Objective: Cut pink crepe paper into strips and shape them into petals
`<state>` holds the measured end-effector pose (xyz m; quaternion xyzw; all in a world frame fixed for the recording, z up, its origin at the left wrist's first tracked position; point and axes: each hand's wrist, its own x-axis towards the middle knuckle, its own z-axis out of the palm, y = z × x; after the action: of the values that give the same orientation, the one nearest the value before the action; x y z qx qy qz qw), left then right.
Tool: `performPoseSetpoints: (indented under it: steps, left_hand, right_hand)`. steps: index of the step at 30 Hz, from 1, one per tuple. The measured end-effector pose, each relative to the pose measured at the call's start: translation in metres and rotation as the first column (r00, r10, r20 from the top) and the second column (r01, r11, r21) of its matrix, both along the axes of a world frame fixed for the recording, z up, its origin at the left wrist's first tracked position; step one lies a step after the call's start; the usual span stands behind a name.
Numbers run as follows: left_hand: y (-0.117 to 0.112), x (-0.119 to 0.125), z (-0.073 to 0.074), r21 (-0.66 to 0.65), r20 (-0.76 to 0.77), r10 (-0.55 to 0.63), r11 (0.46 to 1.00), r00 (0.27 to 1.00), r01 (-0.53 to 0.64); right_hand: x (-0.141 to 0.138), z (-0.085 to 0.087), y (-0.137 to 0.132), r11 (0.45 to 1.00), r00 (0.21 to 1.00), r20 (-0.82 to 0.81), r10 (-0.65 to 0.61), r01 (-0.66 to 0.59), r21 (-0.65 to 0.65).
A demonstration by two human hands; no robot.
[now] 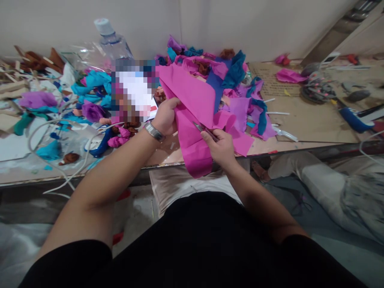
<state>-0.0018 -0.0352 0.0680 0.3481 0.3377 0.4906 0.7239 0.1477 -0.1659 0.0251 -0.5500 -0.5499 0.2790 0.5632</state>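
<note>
A large sheet of bright pink crepe-like paper or cloth [195,92] is gripped along its left edge by my left hand [167,116], thumb on top and fingers behind it. One end of the sheet hangs over the table's front edge. My right hand [220,146] is closed around a small pair of scissors [207,131]. The blades point up and left and lie against the pink sheet, at a slit between its upper and lower parts. Behind and right of the sheet are blue [214,90] and purple pieces [238,110] of similar material.
A clear bottle with a white cap [104,27] stands at the back. Coloured scraps [96,82], a white cable [33,140] and wooden sticks [15,86] crowd the left side. At right, a cardboard sheet [312,116] bears a blue-handled tool [355,119]. Another person's leg [321,180] shows below.
</note>
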Motion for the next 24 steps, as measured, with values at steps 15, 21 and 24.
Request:
performPoseSetpoints:
  steps: [15, 21, 24]
  left_hand:
    - [-0.0005, -0.0021, -0.0010, 0.012, -0.035, -0.046, 0.999, 0.998, 0.047]
    - [-0.0014, -0.0025, -0.0015, 0.021, -0.020, -0.091, 0.996, 0.996, 0.091]
    - [-0.0037, -0.0022, 0.0010, 0.013, -0.016, -0.083, 0.996, 0.996, 0.083]
  right_hand:
    - [0.0017, -0.0006, -0.0001, 1.000, 0.997, 0.077, -0.010, 0.010, 0.004]
    - [0.0023, 0.0001, 0.0006, 1.000, 0.999, 0.038, 0.006, -0.006, -0.001]
    - [0.0027, 0.0000, 0.0016, 1.000, 1.000, -0.001, 0.009, -0.009, -0.017]
